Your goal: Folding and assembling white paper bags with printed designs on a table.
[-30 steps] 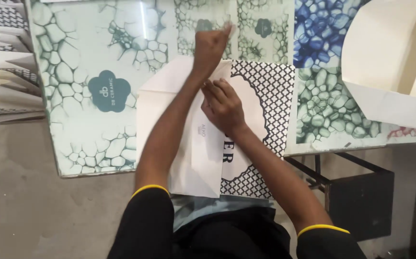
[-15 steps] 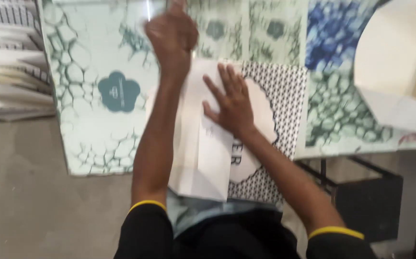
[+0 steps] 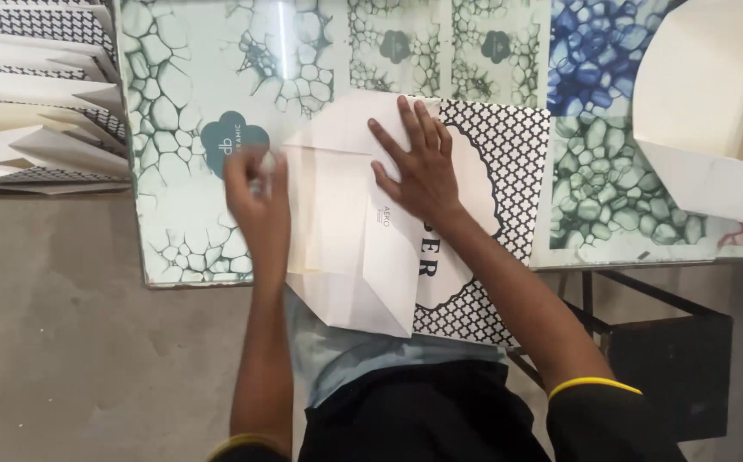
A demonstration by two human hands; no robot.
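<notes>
On the patterned table [image 3: 175, 248], a folded paper bag [image 3: 346, 231] lies flat. Right hand [image 3: 419, 162] presses its top, fingers spread, grasping nothing; left hand [image 3: 256, 201], blurred at its left edge, grip indeterminable. Paper seems light, creasable: best handled by edges.

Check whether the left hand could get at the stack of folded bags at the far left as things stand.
Probably yes. The left hand sits at the left edge of the white paper, holding nothing I can make out, and only bare patterned table lies between it and the stack. The right hand presses the paper flat.
</notes>
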